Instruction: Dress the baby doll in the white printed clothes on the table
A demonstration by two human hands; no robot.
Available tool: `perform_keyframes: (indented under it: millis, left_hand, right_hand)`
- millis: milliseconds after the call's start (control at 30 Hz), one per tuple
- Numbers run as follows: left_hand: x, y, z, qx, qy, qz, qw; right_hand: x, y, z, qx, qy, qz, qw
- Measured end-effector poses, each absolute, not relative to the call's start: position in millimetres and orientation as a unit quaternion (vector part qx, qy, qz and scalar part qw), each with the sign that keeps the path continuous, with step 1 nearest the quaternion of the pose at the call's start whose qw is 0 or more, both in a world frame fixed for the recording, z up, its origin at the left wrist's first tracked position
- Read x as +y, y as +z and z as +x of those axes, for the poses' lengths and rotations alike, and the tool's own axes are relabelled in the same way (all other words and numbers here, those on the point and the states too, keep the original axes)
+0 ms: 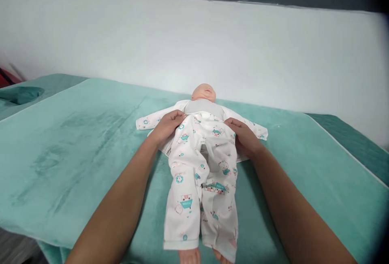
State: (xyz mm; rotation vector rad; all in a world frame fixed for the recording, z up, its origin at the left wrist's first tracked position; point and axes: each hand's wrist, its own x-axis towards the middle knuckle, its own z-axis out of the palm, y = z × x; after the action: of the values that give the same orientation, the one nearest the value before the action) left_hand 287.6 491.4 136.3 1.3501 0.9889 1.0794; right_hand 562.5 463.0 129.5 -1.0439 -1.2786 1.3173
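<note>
A baby doll [204,92] lies on its back, its head toward the wall and its feet toward me. It wears a white printed top [158,118], spread open over a grey chest, with both sleeves stretched out sideways. White printed pants [185,183] cover its legs, and the toes show below the cuffs. My left hand [170,124] pinches the waistband at the left side. At the right side of the waistband, my right hand [241,134] has its fingers closed on the cloth. The pants have an opening at the crotch.
A green plush cover [91,142] lies over the bed under the doll. Behind it rises a white wall [194,41] with a dark band along the top. Something red [6,78] shows at the far left edge. Dark flooring [18,248] is visible at lower left.
</note>
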Motion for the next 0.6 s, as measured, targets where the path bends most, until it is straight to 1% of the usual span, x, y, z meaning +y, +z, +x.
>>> perform_keyframes:
  millis: [67, 167, 267, 333, 467, 533, 600]
  left_hand:
    - [489, 139, 275, 0.410, 0.394, 0.588, 0.576]
    - [487, 148, 260, 0.417, 0.300, 0.630, 0.582]
    - [483, 157, 252, 0.401, 0.250, 0.660, 0.584]
    - [481, 162, 249, 0.375, 0.216, 0.681, 0.591]
    - [481, 162, 248, 0.338, 0.146, 0.729, 0.577]
    - [482, 159, 248, 0.344, 0.140, 0.739, 0.562]
    - [482, 158, 249, 0.353, 0.149, 0.745, 0.546]
  right_hand:
    - [461, 133, 576, -0.570, 0.555, -0.417, 0.438]
    - [458, 141, 591, -0.635, 0.556, -0.404, 0.353]
    - [454, 148, 596, -0.667, 0.561, -0.383, 0.305]
    - [452, 149, 595, -0.673, 0.558, -0.367, 0.317]
    - [454, 142, 586, -0.654, 0.553, -0.327, 0.400]
    - [456, 138, 583, -0.647, 0.548, -0.304, 0.435]
    - [458, 135, 583, -0.645, 0.546, -0.289, 0.450]
